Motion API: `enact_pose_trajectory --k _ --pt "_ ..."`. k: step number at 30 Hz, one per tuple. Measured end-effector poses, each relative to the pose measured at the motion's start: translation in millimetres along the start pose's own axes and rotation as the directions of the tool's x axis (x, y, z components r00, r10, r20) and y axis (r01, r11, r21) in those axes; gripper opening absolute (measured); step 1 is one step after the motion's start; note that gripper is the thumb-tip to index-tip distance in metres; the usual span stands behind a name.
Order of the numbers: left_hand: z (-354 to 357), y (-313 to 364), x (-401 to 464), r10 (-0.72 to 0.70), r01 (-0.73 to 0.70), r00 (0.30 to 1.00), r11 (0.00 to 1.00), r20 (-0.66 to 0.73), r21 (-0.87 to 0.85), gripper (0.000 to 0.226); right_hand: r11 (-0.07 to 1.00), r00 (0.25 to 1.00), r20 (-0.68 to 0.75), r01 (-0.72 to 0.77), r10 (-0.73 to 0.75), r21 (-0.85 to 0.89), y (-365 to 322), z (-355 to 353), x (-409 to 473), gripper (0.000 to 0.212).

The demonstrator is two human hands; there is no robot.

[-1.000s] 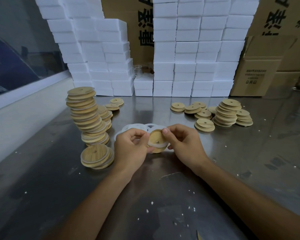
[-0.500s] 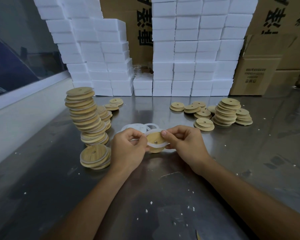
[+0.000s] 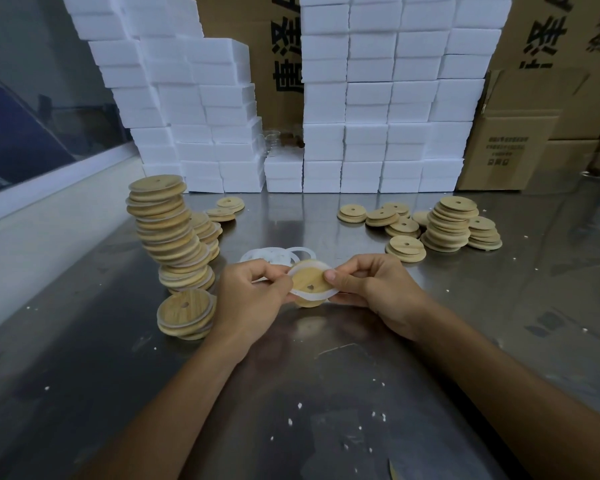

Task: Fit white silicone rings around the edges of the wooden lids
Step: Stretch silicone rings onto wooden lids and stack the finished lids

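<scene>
While a tall leaning stack of round wooden lids with white rings (image 3: 167,233) stands at the left of the grey metal bench (image 3: 326,393), the left hand (image 3: 253,296) pinches one side of a white silicone ring (image 3: 310,295) stretched over a round wooden lid with a small hole (image 3: 309,280), held just above the bench. Loose white silicone rings (image 3: 274,254) lie just behind. The right hand (image 3: 371,289) pinches the opposite edge. Bare round wooden lids (image 3: 447,223) sit piled at the right.

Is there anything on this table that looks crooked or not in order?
Yes. The tall stack of ringed lids at the left leans visibly toward the right, its discs offset from one another. Small white crumbs also lie scattered over the metal table.
</scene>
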State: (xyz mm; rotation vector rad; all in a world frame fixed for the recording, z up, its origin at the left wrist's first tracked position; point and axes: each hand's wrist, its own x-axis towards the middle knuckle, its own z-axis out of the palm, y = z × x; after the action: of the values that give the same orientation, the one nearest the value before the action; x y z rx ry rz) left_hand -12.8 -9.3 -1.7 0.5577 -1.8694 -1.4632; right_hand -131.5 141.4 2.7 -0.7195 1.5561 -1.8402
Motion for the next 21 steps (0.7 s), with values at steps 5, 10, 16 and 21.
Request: enact_pose_trajectory --k 5,10,16,21 --pt "-5 0 0 -0.048 0.050 0.998 0.997 0.038 -0.061 0.027 0.999 1.000 -0.020 -0.008 0.007 -0.042 2 0 0 0.021" --pt "-7 -1 0 -0.057 0.059 0.996 0.998 0.075 -0.029 0.030 0.990 0.993 -0.078 0.081 -0.090 -0.116 4 3 -1 0.014" --pt "-6 -3 0 -0.043 0.041 0.997 0.998 0.061 0.039 0.021 0.913 0.954 -0.109 0.229 -0.279 -0.337 4 7 -3 0.009" --pt "-4 2 -2 0.089 -0.090 0.995 0.995 0.040 0.043 0.017 0.788 0.914 -0.038 0.327 -0.404 -0.521 4 14 -4 0.015"
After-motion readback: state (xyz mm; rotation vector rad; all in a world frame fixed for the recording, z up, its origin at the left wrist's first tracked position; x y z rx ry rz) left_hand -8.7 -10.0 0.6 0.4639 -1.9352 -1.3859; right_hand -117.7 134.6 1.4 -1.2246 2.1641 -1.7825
